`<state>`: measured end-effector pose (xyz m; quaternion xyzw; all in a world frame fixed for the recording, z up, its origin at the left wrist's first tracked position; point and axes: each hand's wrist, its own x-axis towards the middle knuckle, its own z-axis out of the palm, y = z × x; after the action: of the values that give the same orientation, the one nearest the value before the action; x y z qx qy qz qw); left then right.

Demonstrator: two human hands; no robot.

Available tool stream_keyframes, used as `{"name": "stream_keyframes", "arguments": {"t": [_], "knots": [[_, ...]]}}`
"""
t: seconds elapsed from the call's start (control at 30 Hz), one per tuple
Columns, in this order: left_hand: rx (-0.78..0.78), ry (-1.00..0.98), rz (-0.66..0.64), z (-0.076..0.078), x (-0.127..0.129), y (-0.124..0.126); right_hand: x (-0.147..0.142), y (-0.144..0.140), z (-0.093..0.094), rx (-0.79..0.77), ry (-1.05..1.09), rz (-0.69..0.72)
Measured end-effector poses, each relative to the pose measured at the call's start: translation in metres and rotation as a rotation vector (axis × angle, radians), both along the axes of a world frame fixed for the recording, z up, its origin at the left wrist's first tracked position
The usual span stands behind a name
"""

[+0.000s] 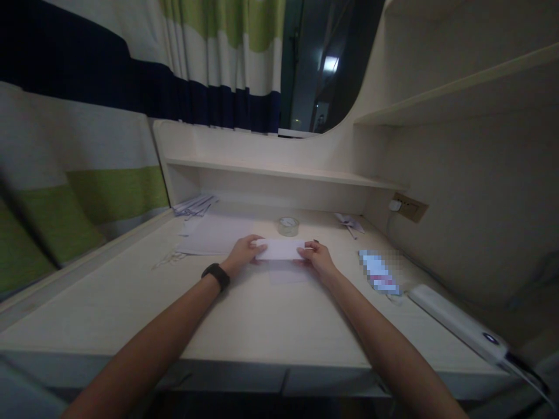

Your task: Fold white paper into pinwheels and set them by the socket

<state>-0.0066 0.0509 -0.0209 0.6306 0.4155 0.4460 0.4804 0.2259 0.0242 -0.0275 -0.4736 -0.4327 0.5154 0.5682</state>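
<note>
A folded strip of white paper (280, 249) lies on the pale desk (262, 314) in front of me. My left hand (243, 254) pinches its left end, with a black band on that wrist. My right hand (317, 257) holds its right end. A roll of clear tape (289, 226) stands just behind the paper.
Sheets of white paper (213, 234) and a fanned stack (194, 205) lie at the back left. A small folded paper piece (349, 222) sits at the back right. A white power strip (458, 321) and a blurred card (379, 272) lie on the right. A shelf (279, 171) and striped curtains (87, 192) lie beyond the desk.
</note>
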Motion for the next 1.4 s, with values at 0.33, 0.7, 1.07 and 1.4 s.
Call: {"name": "stream_keyframes", "arguments": {"t": [0.33, 0.7, 1.07, 1.4], "knots": [[0.045, -0.104, 0.119, 0.003, 0.007, -0.002, 0.001, 0.004, -0.001, 0.145, 0.037, -0.007], [0.02, 0.002, -0.031, 0.014, -0.003, -0.009, 0.005, -0.007, 0.008, 0.041, 0.011, 0.185], [-0.045, 0.069, -0.353, 0.014, -0.004, -0.018, 0.007, -0.005, 0.001, -0.004, 0.024, 0.417], [-0.125, -0.109, -0.298, 0.013, -0.001, -0.015, 0.007, -0.006, 0.008, 0.017, 0.053, 0.412]]}}
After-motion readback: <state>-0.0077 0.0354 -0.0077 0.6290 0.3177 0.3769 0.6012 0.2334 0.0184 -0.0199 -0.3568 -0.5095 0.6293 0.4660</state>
